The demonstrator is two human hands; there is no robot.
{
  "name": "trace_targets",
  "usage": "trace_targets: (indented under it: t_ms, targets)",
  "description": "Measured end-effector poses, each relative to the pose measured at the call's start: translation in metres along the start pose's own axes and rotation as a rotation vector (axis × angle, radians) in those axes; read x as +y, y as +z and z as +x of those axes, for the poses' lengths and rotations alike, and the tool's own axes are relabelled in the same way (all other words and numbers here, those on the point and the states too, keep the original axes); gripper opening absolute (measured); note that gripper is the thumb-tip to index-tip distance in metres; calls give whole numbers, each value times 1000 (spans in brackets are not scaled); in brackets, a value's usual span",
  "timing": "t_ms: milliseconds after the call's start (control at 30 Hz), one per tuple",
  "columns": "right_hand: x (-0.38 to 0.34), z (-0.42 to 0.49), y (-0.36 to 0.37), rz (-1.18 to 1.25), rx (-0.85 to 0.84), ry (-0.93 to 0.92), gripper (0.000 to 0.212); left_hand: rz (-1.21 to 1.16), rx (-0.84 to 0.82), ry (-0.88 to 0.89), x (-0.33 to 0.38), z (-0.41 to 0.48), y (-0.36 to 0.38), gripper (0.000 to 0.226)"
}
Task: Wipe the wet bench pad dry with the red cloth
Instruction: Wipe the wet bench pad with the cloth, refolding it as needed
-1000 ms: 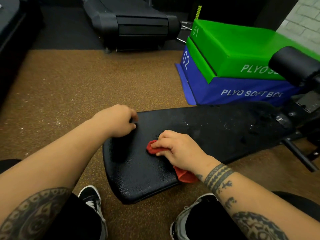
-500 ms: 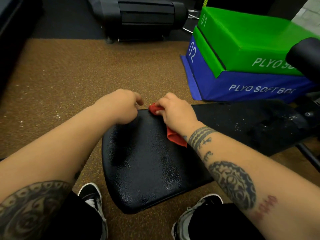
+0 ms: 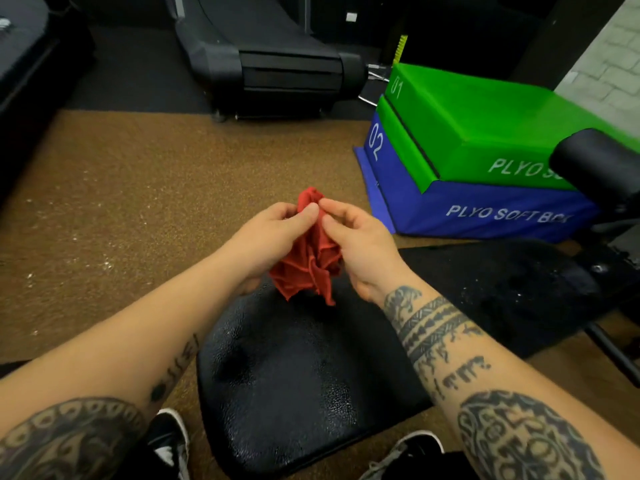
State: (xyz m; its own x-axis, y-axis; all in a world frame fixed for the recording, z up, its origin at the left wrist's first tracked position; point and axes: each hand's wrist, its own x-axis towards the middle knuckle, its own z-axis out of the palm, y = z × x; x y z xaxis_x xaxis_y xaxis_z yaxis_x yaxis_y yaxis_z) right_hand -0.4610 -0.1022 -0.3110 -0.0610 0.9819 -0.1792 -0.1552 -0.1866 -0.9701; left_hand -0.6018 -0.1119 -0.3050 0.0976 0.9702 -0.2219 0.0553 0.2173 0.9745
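The red cloth [image 3: 310, 263] hangs bunched in the air above the black bench pad [image 3: 294, 382], clear of its surface. My left hand [image 3: 273, 237] and my right hand [image 3: 356, 244] both pinch the cloth near its top, with fingertips almost meeting. The pad's near seat section shines with a wet sheen. Its long back section [image 3: 502, 285] stretches to the right and carries scattered water drops.
Stacked green and blue plyo soft boxes [image 3: 485, 161] stand at the right, past the bench. A black roller pad [image 3: 595, 164] and the bench frame [image 3: 616, 355] are at the far right. A black treadmill [image 3: 277, 64] sits ahead on the brown rubber floor. My shoes flank the seat below.
My right hand lifted the cloth off the pad's far edge. My left hand left the pad and took hold of the cloth too.
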Motion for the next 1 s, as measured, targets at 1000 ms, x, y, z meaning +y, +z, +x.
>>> trace_targets:
  t_ms: [1000]
  targets:
    - [-34,-45,-49,-821,140,-429,16,57,16,78,31,-14,26,24]
